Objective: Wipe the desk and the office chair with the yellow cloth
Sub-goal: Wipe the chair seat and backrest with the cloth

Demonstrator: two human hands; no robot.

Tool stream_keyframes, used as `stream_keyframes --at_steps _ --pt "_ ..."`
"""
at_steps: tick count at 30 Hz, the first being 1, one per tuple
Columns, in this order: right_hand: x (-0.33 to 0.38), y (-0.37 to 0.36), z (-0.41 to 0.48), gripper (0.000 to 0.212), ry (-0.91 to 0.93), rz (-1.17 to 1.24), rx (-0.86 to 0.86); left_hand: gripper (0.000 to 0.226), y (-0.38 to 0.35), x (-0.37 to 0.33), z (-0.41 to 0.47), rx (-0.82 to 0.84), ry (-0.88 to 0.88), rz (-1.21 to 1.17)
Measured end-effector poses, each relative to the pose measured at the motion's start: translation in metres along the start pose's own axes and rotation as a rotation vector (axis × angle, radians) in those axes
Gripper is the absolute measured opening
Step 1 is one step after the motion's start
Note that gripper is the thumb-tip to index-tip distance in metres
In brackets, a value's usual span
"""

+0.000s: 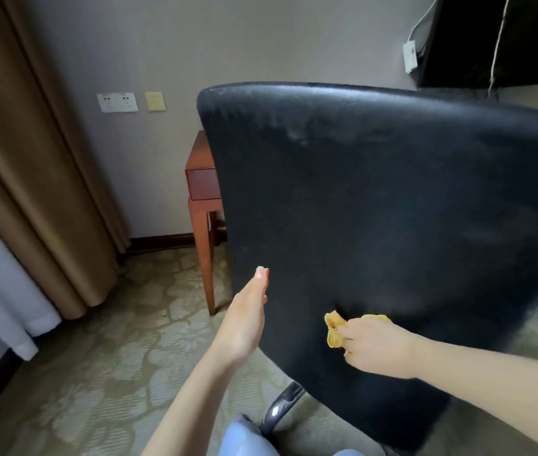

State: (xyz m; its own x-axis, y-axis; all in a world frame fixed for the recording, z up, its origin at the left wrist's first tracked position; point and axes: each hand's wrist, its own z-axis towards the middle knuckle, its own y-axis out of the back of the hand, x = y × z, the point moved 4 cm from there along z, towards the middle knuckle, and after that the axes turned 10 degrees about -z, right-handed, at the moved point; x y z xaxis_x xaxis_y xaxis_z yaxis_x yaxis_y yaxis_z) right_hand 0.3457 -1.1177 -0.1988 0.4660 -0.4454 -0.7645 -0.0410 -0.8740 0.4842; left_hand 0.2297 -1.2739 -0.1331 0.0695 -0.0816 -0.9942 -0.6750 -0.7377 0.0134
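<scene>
The black office chair [376, 199] fills the middle of the head view, its backrest turned toward me. My right hand [376, 347] grips the bunched yellow cloth [335, 329] and presses it against the lower part of the backrest. My left hand [247, 317] rests with straight fingers against the backrest's left edge; its fingers wrap out of sight behind the chair. A corner of the red-brown wooden desk [203, 179] shows behind the chair's left side, most of it hidden.
Brown curtains [30, 179] hang at the left over a white sheer. Wall sockets [117, 102] sit on the grey wall. A black TV [497, 37] with cables is at the upper right. Patterned carpet [96, 357] covers the floor. The chair's metal base [282, 406] shows below.
</scene>
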Motion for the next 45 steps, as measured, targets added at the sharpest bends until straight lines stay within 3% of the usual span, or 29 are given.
stream_keyframes --at_steps 1,3,4,7,10,13,15,19,21,25,28,30,34,36,40,45 --pt "0.004 -0.001 -0.013 0.019 0.049 0.093 0.044 0.050 -0.005 0.001 -0.006 0.035 -0.011 0.032" --pt "-0.002 0.006 -0.040 0.017 -0.015 0.239 -0.092 0.026 -0.018 0.002 -0.018 0.093 0.003 0.113" --pt "-0.009 0.014 -0.055 0.016 -0.112 0.316 -0.245 0.022 -0.026 0.001 -0.025 0.129 0.026 0.132" --pt "-0.023 0.036 -0.092 0.020 -0.380 0.764 -0.546 0.043 -0.052 0.006 -0.043 0.279 0.126 0.144" --pt "-0.031 0.057 -0.114 0.028 -0.663 1.134 -0.748 0.021 -0.082 -0.002 -0.062 0.453 0.064 0.138" --pt "-0.030 0.068 -0.132 0.038 -0.876 1.479 -0.831 0.023 -0.100 -0.011 -0.071 0.357 -0.071 0.026" --pt "-0.021 0.069 -0.139 0.035 -0.864 1.845 -0.872 0.021 -0.106 -0.020 -0.078 0.296 -0.157 -0.093" --pt "0.005 0.069 -0.155 0.022 -0.675 2.815 -1.203 0.016 -0.104 -0.036 -0.090 0.253 -0.308 -0.118" --pt "0.023 0.066 -0.153 0.030 -0.720 3.053 -1.111 0.020 -0.105 -0.044 -0.095 0.284 -0.377 -0.034" --pt "0.044 0.073 -0.153 0.038 -0.590 3.004 -0.869 0.039 -0.115 -0.059 -0.107 0.399 -0.424 0.142" --pt "0.046 0.064 -0.170 0.044 -0.972 2.843 -0.893 0.051 -0.124 -0.065 -0.111 0.411 -0.541 0.413" --pt "0.046 0.056 -0.186 0.041 -1.273 2.759 -1.066 0.056 -0.130 -0.068 -0.113 0.395 -0.600 0.504" --pt "0.033 0.041 -0.232 0.026 -1.797 2.429 -1.568 0.056 -0.141 -0.094 -0.113 0.263 -0.746 0.551" --pt "0.017 0.035 -0.250 0.030 -1.828 2.309 -1.637 0.057 -0.148 -0.119 -0.116 0.197 -0.865 0.550" --pt "-0.023 0.030 -0.252 0.039 -1.745 2.187 -1.424 0.058 -0.170 -0.166 -0.114 0.076 -1.066 0.710" --pt "-0.044 0.045 -0.222 0.040 -1.754 2.067 -1.249 0.053 -0.172 -0.188 -0.084 -0.036 -0.975 1.018"
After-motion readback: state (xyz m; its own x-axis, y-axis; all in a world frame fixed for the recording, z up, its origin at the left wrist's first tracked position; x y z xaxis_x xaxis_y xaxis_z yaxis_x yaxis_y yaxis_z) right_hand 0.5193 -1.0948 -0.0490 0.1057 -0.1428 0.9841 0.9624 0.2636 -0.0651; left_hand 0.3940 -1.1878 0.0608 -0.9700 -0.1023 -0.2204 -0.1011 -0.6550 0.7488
